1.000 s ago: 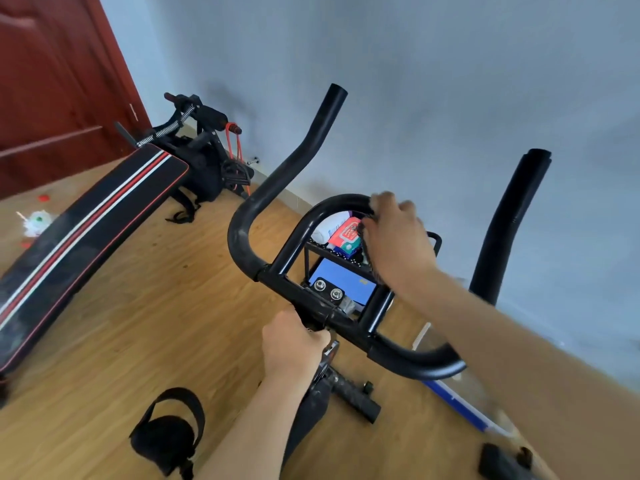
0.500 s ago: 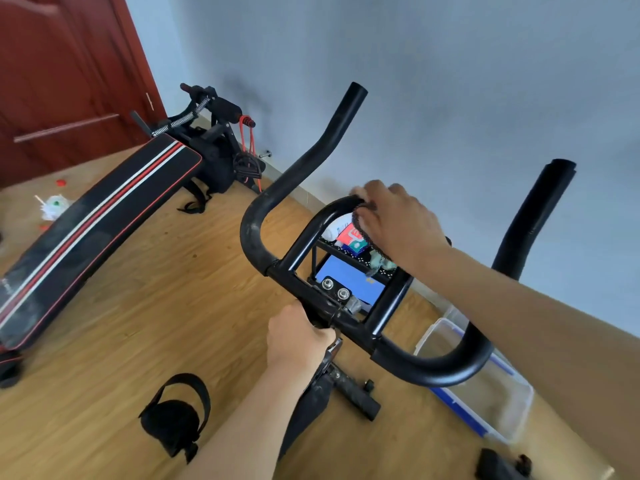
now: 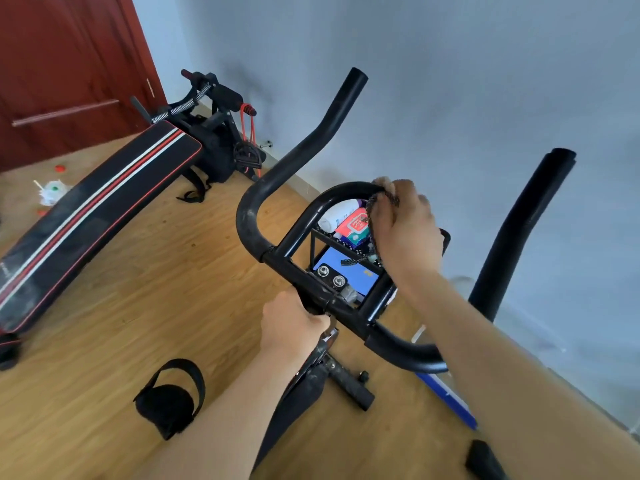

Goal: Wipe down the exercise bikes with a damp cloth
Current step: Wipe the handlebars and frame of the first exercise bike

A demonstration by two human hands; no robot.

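Observation:
The black exercise bike handlebar (image 3: 298, 157) fills the middle of the head view, with a curved inner loop bar (image 3: 332, 195) over a small tray. My right hand (image 3: 405, 226) grips a dark speckled cloth (image 3: 375, 202) and presses it on the top of that loop. My left hand (image 3: 294, 323) holds the handlebar's cross bar near the stem. A blue display (image 3: 346, 271) sits under the tray. The right horn (image 3: 519, 230) of the handlebar stands beyond my right forearm.
A black sit-up bench (image 3: 93, 209) with red and white stripes lies at left on the wooden floor. A bike pedal (image 3: 169, 400) with a strap is below left. A clear bin with a blue rim (image 3: 446, 396) stands by the grey wall. A dark red door (image 3: 69, 64) is far left.
My right hand with the cloth has slid along the top of the inner loop bar. My left hand has stayed on the cross bar. The view has shifted slightly.

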